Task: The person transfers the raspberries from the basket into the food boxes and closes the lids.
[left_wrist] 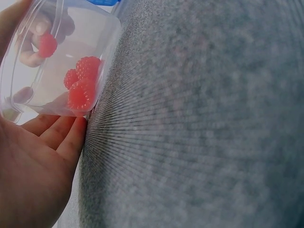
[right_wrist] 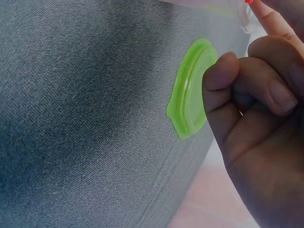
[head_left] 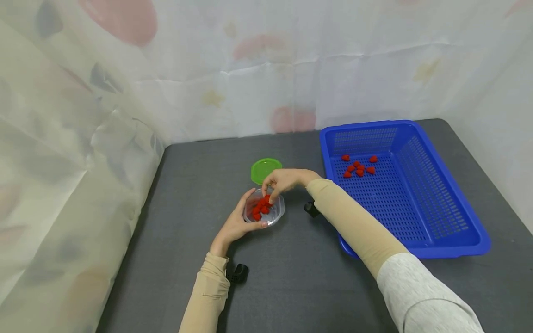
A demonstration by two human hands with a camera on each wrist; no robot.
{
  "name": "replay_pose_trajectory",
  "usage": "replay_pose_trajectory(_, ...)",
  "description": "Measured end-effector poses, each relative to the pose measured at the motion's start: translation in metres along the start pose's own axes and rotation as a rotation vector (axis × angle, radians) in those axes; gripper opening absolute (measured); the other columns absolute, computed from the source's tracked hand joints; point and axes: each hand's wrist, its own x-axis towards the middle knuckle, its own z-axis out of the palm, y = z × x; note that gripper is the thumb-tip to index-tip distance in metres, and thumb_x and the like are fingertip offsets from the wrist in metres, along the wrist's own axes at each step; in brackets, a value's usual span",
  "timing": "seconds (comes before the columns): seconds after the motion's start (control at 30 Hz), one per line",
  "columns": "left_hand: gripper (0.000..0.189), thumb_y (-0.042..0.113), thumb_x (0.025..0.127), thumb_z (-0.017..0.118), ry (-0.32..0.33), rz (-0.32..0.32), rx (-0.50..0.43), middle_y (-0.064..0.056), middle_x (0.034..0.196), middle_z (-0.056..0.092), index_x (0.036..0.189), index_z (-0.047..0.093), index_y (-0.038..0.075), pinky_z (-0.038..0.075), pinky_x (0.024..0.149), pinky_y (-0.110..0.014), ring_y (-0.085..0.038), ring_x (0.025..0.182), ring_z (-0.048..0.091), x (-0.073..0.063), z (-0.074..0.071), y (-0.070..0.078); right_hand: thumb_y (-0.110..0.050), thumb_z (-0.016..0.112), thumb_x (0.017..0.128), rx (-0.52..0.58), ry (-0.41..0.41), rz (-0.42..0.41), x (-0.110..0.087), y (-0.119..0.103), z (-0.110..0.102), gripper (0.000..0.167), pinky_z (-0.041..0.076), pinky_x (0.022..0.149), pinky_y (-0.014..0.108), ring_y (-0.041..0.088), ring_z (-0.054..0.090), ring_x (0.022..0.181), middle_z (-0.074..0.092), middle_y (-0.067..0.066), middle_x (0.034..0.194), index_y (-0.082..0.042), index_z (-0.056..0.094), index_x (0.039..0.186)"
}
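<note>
A clear plastic container (head_left: 278, 213) stands on the dark table, with several red raspberries (head_left: 257, 216) inside. My left hand (head_left: 236, 226) grips it from the left, the thumb along the near side and the fingers round the far side. From above, my right hand (head_left: 287, 179) reaches into the container's mouth. Through the clear wall in the left wrist view, a single raspberry (left_wrist: 47, 45) shows pinched between its fingertips, above the other raspberries (left_wrist: 81, 94) at the bottom. Just behind the container lies a green lid (head_left: 265, 170), seen beside the right hand (right_wrist: 266, 104) in the right wrist view.
To the right stands a large blue plastic basket (head_left: 451, 185), with several more raspberries (head_left: 360, 169) lying in its far left part. The right forearm passes over the basket's near left edge. Patterned white curtains (head_left: 250, 92) hang behind and to the left of the table.
</note>
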Motion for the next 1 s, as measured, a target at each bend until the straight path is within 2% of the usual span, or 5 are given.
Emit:
replay_pose_trajectory(0.13,0.097,0.022,0.073,0.08,0.009,-0.021,0.012,-0.007,0.148,0.035,0.148,0.019,0.025,0.026,0.11,-0.053,-0.03,0.134,0.037,0.0,0.0,0.001,-0.015,0.071,0.08,-0.025,0.0,-0.004,0.0,0.0,0.001,0.026,0.032,0.051,0.021,0.008,0.031,0.048,0.038,-0.005,0.056,-0.007,0.067,0.105)
replay_pose_trajectory(0.23,0.098,0.02,0.072,0.08,0.009,-0.006,0.012,-0.007,0.148,0.037,0.149,0.019,0.023,0.027,0.11,-0.052,-0.03,0.133,0.038,0.0,0.0,0.0,-0.014,0.072,0.079,-0.038,0.0,-0.005,0.001,0.0,0.002,0.025,0.032,0.052,0.02,0.008,0.032,0.052,0.04,-0.004,0.06,-0.008,0.067,0.102)
replay_pose_trajectory(0.47,0.099,0.021,0.071,0.081,0.024,0.057,0.008,-0.002,0.145,0.041,0.148,0.019,0.029,0.027,0.11,-0.052,-0.025,0.132,0.042,0.013,0.001,-0.032,-0.012,0.072,0.08,-0.073,-0.004,0.012,0.002,0.0,0.003,0.021,0.032,0.052,0.02,0.008,0.034,0.055,0.041,-0.003,0.066,-0.012,0.067,0.1)
replay_pose_trajectory(0.7,0.098,0.023,0.071,0.082,0.025,0.063,-0.01,0.0,0.143,0.042,0.147,0.02,0.029,0.03,0.109,-0.049,-0.022,0.131,0.043,0.012,0.002,-0.032,-0.011,0.071,0.08,-0.078,-0.016,0.023,0.001,0.0,0.003,0.023,0.033,0.052,0.021,0.009,0.034,0.054,0.041,-0.003,0.064,-0.012,0.067,0.103)
replay_pose_trajectory(1.0,0.099,0.021,0.071,0.082,0.027,0.055,-0.014,-0.002,0.145,0.041,0.147,0.019,0.031,0.027,0.111,-0.05,-0.023,0.132,0.041,0.012,0.003,-0.034,-0.01,0.07,0.081,-0.05,-0.027,0.03,0.002,0.0,0.004,0.024,0.033,0.052,0.021,0.009,0.034,0.052,0.04,-0.003,0.061,-0.01,0.066,0.104)
